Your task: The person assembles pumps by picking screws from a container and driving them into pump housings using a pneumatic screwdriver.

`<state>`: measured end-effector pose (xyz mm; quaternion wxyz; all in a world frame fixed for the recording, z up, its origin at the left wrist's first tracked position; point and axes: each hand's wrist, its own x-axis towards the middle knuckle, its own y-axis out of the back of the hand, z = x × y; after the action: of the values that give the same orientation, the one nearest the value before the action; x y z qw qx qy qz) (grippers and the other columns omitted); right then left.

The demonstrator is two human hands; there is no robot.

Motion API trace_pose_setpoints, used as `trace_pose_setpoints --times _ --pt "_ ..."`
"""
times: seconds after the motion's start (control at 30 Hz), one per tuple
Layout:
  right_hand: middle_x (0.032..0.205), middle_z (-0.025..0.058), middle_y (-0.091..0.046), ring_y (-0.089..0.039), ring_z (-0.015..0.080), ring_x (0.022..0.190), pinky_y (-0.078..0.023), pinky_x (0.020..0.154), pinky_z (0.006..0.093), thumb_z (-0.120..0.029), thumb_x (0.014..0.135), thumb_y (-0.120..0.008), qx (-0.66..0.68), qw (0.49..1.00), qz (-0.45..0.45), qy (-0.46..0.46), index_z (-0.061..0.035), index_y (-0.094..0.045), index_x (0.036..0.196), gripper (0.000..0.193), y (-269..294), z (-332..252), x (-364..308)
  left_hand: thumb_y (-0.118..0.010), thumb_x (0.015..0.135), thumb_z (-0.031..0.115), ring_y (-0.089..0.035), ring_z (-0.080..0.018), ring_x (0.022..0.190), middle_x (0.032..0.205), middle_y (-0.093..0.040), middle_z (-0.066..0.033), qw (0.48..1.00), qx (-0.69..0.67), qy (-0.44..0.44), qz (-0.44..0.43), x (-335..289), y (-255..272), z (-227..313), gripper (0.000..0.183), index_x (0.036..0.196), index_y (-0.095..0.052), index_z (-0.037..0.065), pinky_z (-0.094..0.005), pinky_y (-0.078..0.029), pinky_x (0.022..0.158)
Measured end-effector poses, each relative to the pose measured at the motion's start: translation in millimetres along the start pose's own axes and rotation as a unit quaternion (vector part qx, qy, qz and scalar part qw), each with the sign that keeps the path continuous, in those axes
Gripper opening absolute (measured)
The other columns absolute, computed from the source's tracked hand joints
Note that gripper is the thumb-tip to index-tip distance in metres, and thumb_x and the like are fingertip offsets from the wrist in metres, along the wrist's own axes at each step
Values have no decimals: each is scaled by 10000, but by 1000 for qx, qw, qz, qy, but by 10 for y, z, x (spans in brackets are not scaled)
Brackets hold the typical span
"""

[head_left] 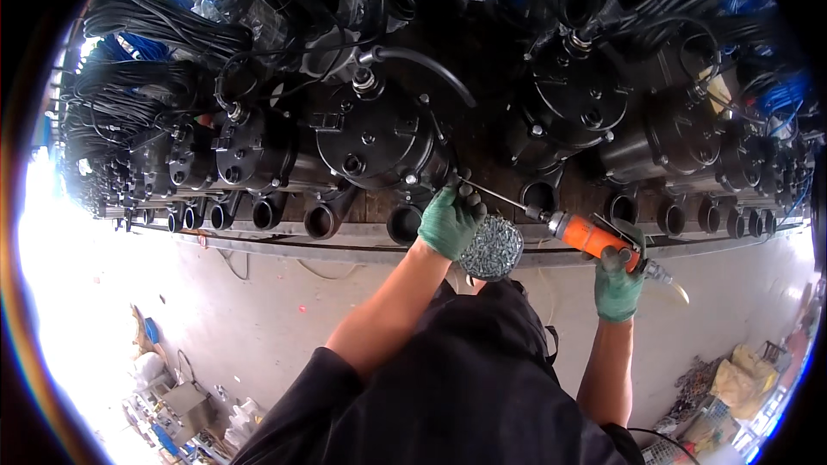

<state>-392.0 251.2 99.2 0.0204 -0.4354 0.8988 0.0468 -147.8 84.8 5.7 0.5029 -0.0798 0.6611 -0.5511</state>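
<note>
My right hand, in a green glove with dark fingertips, is wrapped round an orange pneumatic screwdriver. Its long thin bit points left, and the tip reaches the lower right edge of a black cylindrical pump. Right at that tip, my gloved left hand has its fingers pinched together; whatever lies between them is too small and covered to make out. Beside the left hand, against my front, sits a round container of small silver screws. Silver bolts show on the rim of the pump's round end.
More black pumps stand in a row on both sides, such as one to the right. Coiled black cables lie behind them. A metal rail runs along the near edge. A pale hose trails from the screwdriver. Sacks lie on the floor.
</note>
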Motion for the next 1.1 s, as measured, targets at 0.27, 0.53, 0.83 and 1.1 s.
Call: trace_pose_setpoints --times 0.27,0.53,0.83,1.1 --pt "1063 79 -620 -584 161 809 -508 736 320 -510 888 -746 -15 997 -45 57 -9 -571 1222 627 -247 -187 99 -541 1046 326 -427 -108 640 706 -502 61 998 -25 -18 61 87 -247 -63 217 1084 -686 168 -281 -354 629" --pt "1096 84 -644 -629 162 885 -539 761 322 -283 832 -817 -46 992 -83 79 5 -588 1248 555 -461 -563 44 -569 1029 340 -395 -73 557 654 -467 76 991 -13 1 132 99 -358 -12 217 1055 -672 151 -231 -332 561" --pt "945 69 -722 -669 138 834 -544 757 287 -13 708 -797 -162 960 -133 183 -5 -686 1079 387 -1056 -1366 146 -571 1015 270 -409 -62 565 655 -411 84 990 -11 42 136 82 -402 63 166 1107 -634 147 -221 -329 546" --pt "967 116 -741 -729 188 832 -593 757 302 -106 742 -817 -267 922 -212 185 -26 -695 1063 352 -1484 -1799 497 -545 1033 289 -474 -75 606 794 -575 65 993 17 41 113 -6 -334 100 171 1088 -650 166 -235 -394 587"
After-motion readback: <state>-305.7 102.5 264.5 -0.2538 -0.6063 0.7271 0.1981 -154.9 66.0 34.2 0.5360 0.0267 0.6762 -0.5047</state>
